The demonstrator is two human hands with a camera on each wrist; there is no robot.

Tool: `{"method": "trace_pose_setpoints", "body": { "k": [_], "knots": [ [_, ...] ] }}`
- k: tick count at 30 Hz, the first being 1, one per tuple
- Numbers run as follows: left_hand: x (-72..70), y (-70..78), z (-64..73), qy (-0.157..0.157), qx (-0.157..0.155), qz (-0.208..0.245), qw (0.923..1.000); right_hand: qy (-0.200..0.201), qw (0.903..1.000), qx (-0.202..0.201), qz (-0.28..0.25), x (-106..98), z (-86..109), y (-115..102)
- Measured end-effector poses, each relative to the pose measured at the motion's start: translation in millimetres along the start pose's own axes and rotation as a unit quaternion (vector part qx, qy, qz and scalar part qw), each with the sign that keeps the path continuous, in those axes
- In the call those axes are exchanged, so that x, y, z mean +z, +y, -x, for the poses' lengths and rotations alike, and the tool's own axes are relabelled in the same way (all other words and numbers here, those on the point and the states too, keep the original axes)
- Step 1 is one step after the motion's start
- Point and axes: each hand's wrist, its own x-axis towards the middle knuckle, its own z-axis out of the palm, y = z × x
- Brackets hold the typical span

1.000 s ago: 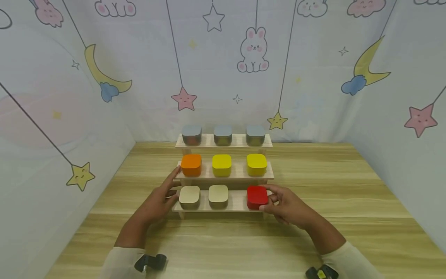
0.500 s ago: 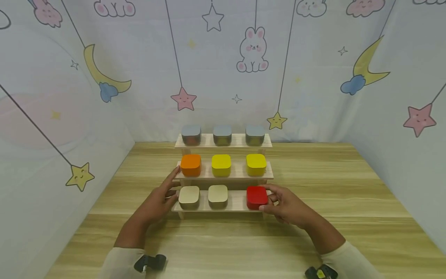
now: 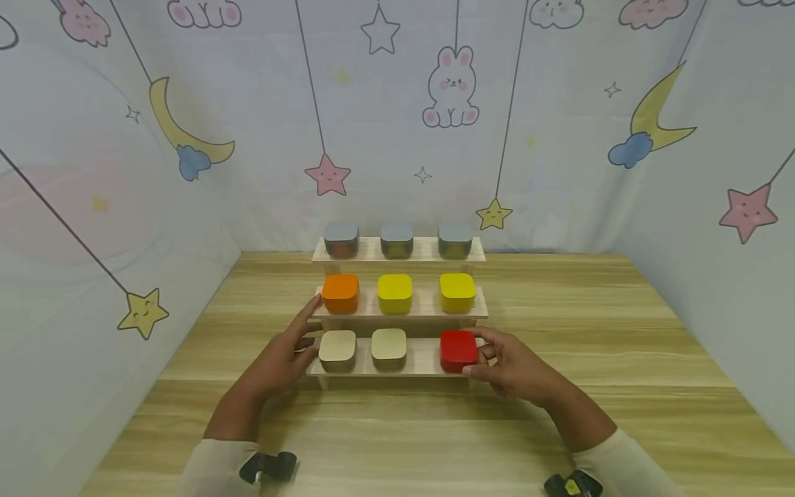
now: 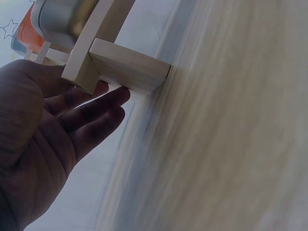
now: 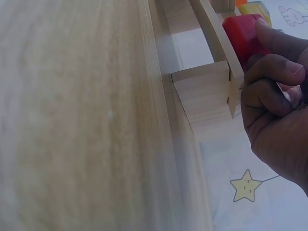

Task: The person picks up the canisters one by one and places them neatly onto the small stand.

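My right hand pinches a small red square box with rounded corners between thumb and forefinger. The box sits at the right end of the lowest tier of a stepped wooden rack. In the right wrist view the thumb lies against the red side, the other fingers curled below. At the rack's left end is my left hand, its fingers spread and loosely extended. The left wrist view shows the thumb right at the board's end and fingers beside the support leg. Two cream boxes share the lowest tier.
An orange box and two yellow boxes stand on the middle tier. Grey boxes line the top tier. The wooden table meets a printed cloth backdrop behind and at both sides.
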Motion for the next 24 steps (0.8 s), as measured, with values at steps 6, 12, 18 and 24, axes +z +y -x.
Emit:
{"method": "trace_pose_setpoints", "body": {
  "k": [6,12,18,24],
  "knots": [
    [-0.2,-0.4,0.9,-0.003,-0.004,0.003,1.0,-0.001,1.0,0.0,0.007,-1.2,1.2,0.5],
    [0.5,-2.3,0.3,-0.002,0.006,0.003,1.0,0.001,0.9995,-0.001,0.032,-5.9,5.7,-0.3],
    [3.2,-2.7,-0.8,0.0,0.006,-0.007,1.0,0.005,0.9989,-0.003,0.047,-15.1,9.5,1.9],
    [5.4,-1.6,-1.5,0.01,0.002,-0.019,0.9998,0.012,0.9984,0.017,0.053,-23.5,13.8,2.4]
  ]
}}
